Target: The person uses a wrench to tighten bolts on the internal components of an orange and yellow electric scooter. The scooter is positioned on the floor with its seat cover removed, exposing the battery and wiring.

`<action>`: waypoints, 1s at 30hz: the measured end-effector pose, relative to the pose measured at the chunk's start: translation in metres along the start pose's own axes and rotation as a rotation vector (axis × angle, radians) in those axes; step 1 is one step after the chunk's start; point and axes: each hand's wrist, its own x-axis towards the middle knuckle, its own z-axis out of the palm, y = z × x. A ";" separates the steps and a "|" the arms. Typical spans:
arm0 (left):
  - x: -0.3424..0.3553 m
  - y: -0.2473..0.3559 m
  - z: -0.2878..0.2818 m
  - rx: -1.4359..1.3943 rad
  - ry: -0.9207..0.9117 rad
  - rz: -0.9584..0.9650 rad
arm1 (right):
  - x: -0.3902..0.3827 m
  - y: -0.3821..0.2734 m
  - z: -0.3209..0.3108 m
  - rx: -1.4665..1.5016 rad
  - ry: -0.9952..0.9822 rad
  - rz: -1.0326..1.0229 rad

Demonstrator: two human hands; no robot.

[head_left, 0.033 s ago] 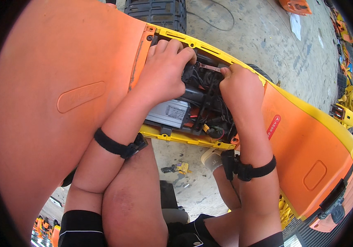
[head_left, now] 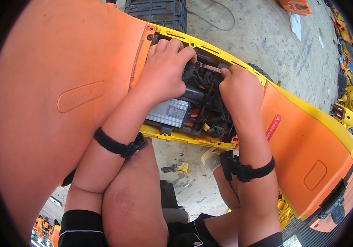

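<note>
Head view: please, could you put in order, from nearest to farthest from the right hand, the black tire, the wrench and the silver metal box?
1. Wrench, held in the right hand.
2. Silver metal box, lower left, in the open bay.
3. Black tire, upper left, beyond the yellow rim.

Blotchy grey floor here, thin cable looping across it, white sheet lying there, small yellow part too!
</note>
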 end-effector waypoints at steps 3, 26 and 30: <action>-0.001 0.001 -0.001 0.002 -0.014 -0.022 | -0.023 -0.005 0.013 0.014 0.023 0.053; 0.000 0.002 -0.002 -0.007 -0.012 -0.016 | -0.023 0.018 -0.008 0.460 -0.247 0.237; 0.000 0.004 -0.003 -0.005 -0.019 -0.027 | -0.004 0.020 -0.019 0.370 -0.267 0.132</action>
